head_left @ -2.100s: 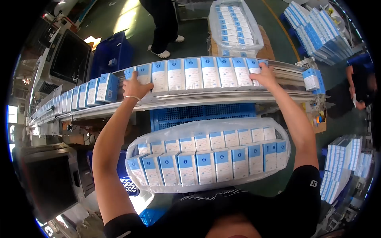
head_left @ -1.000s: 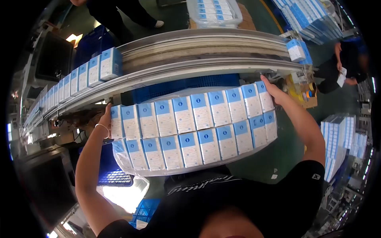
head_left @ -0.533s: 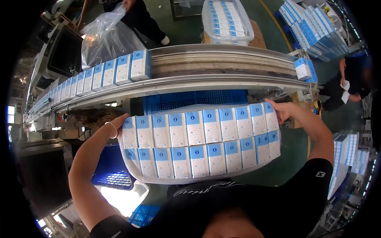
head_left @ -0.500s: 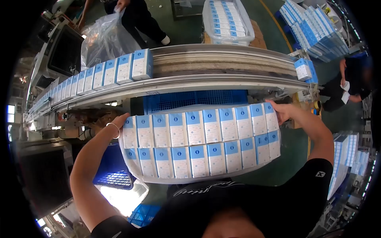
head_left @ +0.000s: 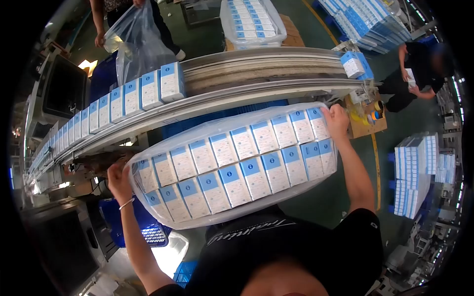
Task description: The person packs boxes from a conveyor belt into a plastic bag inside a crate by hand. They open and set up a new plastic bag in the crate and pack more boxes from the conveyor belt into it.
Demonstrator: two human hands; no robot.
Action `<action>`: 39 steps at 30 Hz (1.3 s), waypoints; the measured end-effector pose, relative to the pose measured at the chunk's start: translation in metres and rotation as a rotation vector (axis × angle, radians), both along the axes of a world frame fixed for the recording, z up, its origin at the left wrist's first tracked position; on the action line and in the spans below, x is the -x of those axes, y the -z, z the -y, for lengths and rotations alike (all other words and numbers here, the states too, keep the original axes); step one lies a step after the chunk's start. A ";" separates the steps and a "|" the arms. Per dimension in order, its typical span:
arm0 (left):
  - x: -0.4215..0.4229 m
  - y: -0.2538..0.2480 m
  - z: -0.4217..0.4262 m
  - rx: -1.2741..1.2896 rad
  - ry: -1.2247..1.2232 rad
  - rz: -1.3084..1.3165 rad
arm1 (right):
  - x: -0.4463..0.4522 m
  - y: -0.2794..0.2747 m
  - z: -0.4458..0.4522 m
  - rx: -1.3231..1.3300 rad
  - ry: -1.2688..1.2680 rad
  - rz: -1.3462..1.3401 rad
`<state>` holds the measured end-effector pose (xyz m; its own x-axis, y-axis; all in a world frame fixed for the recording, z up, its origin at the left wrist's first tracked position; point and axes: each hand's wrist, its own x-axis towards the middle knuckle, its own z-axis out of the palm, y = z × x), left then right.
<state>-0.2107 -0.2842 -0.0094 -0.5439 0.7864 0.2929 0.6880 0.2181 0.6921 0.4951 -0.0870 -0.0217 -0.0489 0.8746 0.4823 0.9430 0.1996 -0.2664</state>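
Note:
Two long rows of blue-and-white packs (head_left: 229, 185) stand side by side in a clear plastic bag (head_left: 197, 134) in front of my body. The packs look like paper tissue packs. At the bag's left end, my left hand (head_left: 119, 180) pinches the film of its rim, and a white band circles that wrist. My right hand (head_left: 337, 121) is closed on the rim at the far right corner. Loose film rises above the packs along the far side. What supports the bag from below is hidden.
Beyond the bag, a conveyor (head_left: 256, 66) carries a line of similar packs (head_left: 118, 103). Another filled bag (head_left: 254, 22) stands behind it. A co-worker at upper left holds a plastic bag (head_left: 140, 44); another person (head_left: 412, 74) stands right. Blue baskets (head_left: 116, 222) sit lower left.
My left hand has moved outward and down, my right hand slightly up, drawing the film out above the far row. The bag now slants more. The camera view has shifted, too.

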 end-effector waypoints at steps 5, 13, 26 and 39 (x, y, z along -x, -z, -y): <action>-0.060 -0.024 0.121 0.564 -0.144 0.823 | -0.059 0.013 0.101 0.708 0.063 -0.260; -0.104 -0.031 0.152 0.194 -0.229 0.870 | -0.059 -0.040 0.154 1.178 0.353 -1.002; -0.046 -0.082 0.138 0.572 -0.043 1.139 | -0.075 -0.076 0.139 1.225 0.321 -0.902; 0.117 -0.022 -0.180 0.463 0.212 -0.703 | 0.328 -0.021 -0.104 0.211 -0.179 -0.258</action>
<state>-0.3276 -0.1044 0.0127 -0.1851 0.9739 0.1314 0.9809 0.1912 -0.0357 0.1666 0.0167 -0.0006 -0.1099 0.9446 0.3092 0.7948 0.2703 -0.5433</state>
